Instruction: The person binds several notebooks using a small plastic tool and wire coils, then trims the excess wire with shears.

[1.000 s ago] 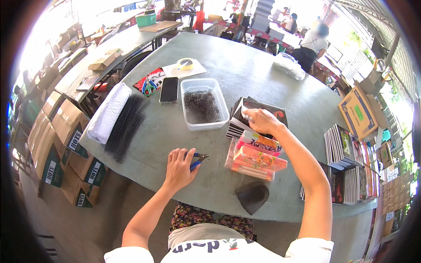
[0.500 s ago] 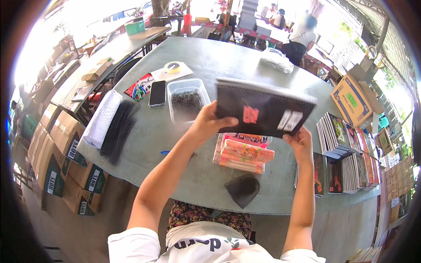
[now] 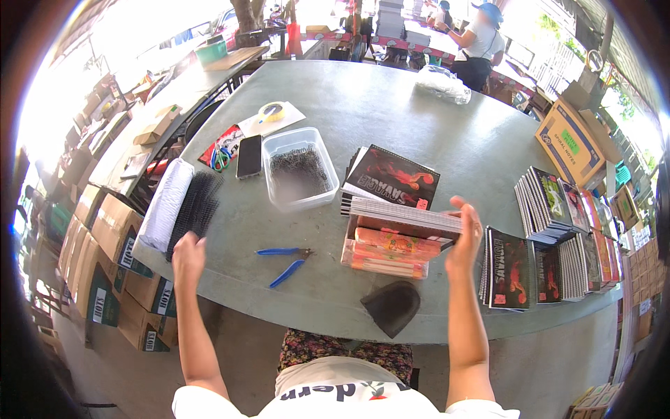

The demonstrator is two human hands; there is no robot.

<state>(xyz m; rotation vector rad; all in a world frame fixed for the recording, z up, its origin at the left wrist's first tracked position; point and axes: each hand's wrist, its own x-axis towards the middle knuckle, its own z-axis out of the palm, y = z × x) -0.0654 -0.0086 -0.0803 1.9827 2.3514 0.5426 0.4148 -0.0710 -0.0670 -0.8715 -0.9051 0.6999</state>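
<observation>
While the right hand [image 3: 466, 241] pinches the spiral notebook [image 3: 405, 218] by its right edge atop the orange notebook stack [image 3: 385, 253] | left hand [image 3: 187, 253] empty, fingers loosely curled, left of the blue pliers [image 3: 285, 261] | notebook looks light, bendy; best gripped at the edges.

Spiral notebook [image 3: 405, 218] flat, held at right edge above orange paper stack [image 3: 387, 253].

Open-air binding workshop: notebook stacks [image 3: 558, 230], cartons [image 3: 112, 279], binding coils [image 3: 195, 209]

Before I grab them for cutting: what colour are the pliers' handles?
Blue, on the pliers; head view.
</observation>
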